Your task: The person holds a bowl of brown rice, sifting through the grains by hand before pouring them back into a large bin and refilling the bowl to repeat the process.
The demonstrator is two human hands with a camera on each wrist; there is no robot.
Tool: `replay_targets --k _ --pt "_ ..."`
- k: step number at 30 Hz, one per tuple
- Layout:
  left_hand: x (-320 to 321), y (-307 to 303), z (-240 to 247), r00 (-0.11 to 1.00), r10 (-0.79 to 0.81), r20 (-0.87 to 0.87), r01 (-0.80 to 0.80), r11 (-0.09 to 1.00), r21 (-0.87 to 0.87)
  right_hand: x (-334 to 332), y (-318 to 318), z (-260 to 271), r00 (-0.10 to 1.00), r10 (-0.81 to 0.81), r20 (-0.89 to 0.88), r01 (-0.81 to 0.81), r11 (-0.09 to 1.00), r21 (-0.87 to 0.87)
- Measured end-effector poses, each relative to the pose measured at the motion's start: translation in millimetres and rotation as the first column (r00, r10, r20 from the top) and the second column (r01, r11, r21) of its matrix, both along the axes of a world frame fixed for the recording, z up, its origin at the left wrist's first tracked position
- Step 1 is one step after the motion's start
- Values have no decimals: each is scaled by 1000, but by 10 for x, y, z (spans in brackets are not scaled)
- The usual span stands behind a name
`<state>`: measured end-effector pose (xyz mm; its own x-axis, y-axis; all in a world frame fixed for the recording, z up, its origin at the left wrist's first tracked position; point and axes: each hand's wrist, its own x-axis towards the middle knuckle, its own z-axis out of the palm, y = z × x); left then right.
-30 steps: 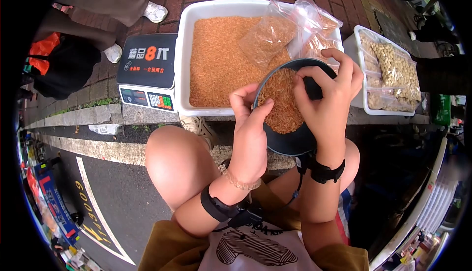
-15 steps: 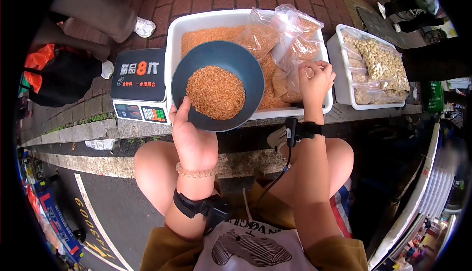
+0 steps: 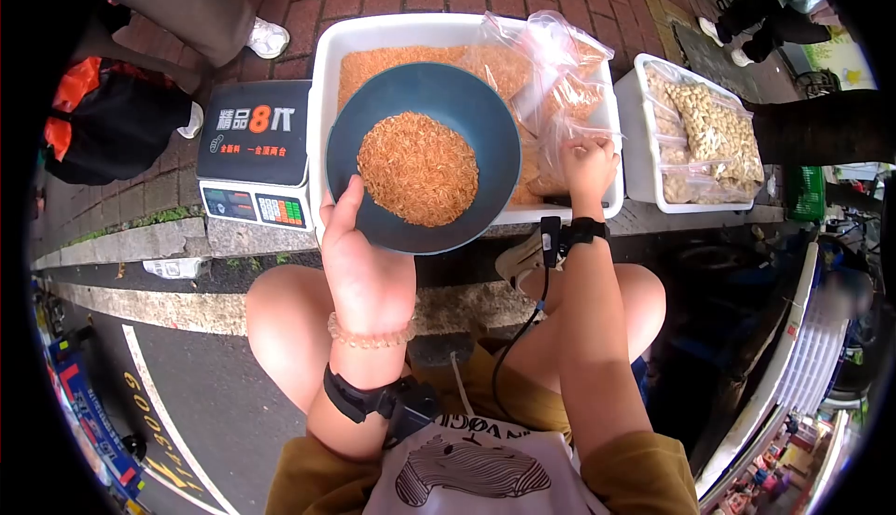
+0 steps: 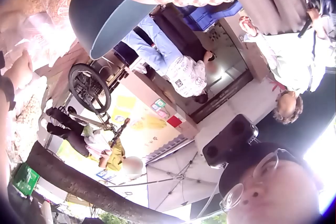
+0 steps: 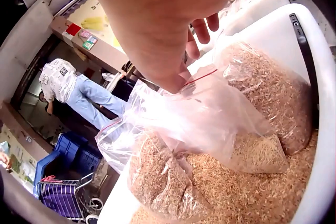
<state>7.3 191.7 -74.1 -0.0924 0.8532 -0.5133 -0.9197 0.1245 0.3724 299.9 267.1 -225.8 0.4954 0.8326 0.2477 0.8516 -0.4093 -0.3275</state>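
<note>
My left hand (image 3: 369, 277) supports a dark blue-grey bowl (image 3: 499, 146) from below, thumb up at its rim. A mound of orange-brown dried flakes (image 3: 417, 169), resembling tiny dried shrimp, fills the bowl's middle. Over the right part of a white tub (image 3: 327, 57), my right hand (image 3: 590, 168) pinches the top edge of a clear zip bag (image 5: 210, 108); a red zip line shows by the fingers in the right wrist view. Some pale flakes lie in that bag's bottom. Filled bags (image 5: 273, 87) lie around it on the loose flakes.
A digital scale (image 3: 257, 132) stands left of the tub. To the right, a second white tub (image 3: 644, 132) holds bagged pale nuts or beans (image 3: 714, 127). A narrow dark device (image 5: 304, 50) lies against the tub wall. Bystanders' legs (image 3: 182, 6) are at the far left.
The bowl, at first between both hands, has moved left and now rests on the left hand alone. The right hand has left the bowl, gone right and lowered onto the zip bag.
</note>
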Motion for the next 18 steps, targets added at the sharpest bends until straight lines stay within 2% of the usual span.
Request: replay_targets --k 2,4,7,8,10,11,12,14,16,18 --pt "-9 -3 -6 1000 2 3 -2 1000 -3 5 21 20 1000 9 -20 -9 1000 -4" --pt "-11 2 -5 1000 7 3 -7 1000 -3 -53 54 74 997 -22 -78 14 995 -100" --pt "23 -11 6 1000 -1 -7 1 1000 19 -109 58 308 1000 -13 -18 9 985 -173" --pt "37 -16 -2 1000 -6 6 6 1000 15 -130 56 424 1000 -13 -19 10 985 -171" --pt "63 -29 0 1000 -10 18 10 1000 14 -212 29 720 977 117 -179 -122 992 -20" --pt "77 -38 9 1000 -24 20 24 1000 2 -262 4 830 850 233 -473 -209 972 102" --pt "90 -40 14 999 -35 21 35 999 -8 -334 -33 951 620 351 -701 -253 936 245" --pt "139 -42 13 1000 -20 4 20 1000 13 -725 -312 1500 362 349 -865 -325 917 234" --pt "208 -50 38 1000 -6 -18 7 1000 31 -909 -482 1535 109 379 -919 -384 869 313" --pt "283 -59 112 994 -6 -113 11 999 45 -1047 -527 1553 70 376 -924 -382 866 324"
